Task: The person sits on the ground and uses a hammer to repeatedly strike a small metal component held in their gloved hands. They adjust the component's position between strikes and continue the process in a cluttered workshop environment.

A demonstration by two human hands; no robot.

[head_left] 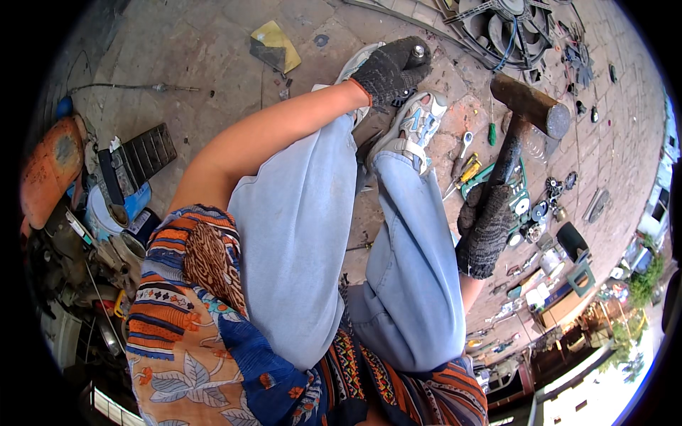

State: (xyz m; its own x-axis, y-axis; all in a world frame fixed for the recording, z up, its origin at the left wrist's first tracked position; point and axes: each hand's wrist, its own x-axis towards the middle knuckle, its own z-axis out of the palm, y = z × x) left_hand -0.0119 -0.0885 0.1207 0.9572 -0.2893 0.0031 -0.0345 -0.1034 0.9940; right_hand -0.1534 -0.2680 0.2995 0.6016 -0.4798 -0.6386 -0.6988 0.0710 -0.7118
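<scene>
My right hand (486, 231), in a dark grey knit glove, is wrapped round the dark handle of a hammer (529, 106). Its heavy, rusty head is raised above the ground, to the right of my shoes. Farther forward, my left hand (391, 74), in a matching glove, is closed between and just beyond my feet. A shiny, round metal end (418, 51) pokes out of that fist; the rest of the metal piece is hidden by the fingers. Below the left hand, between the shoes (415, 124), a dark part is mostly covered.
A green-handled screwdriver (492, 133), a ratchet (465, 144) and a green tool case (522, 181) lie right of my legs. A fan assembly (508, 28) stands at the far right. Yellow sandpaper-like sheets (275, 46) lie ahead. Scrap parts and a tub (106, 209) crowd the left.
</scene>
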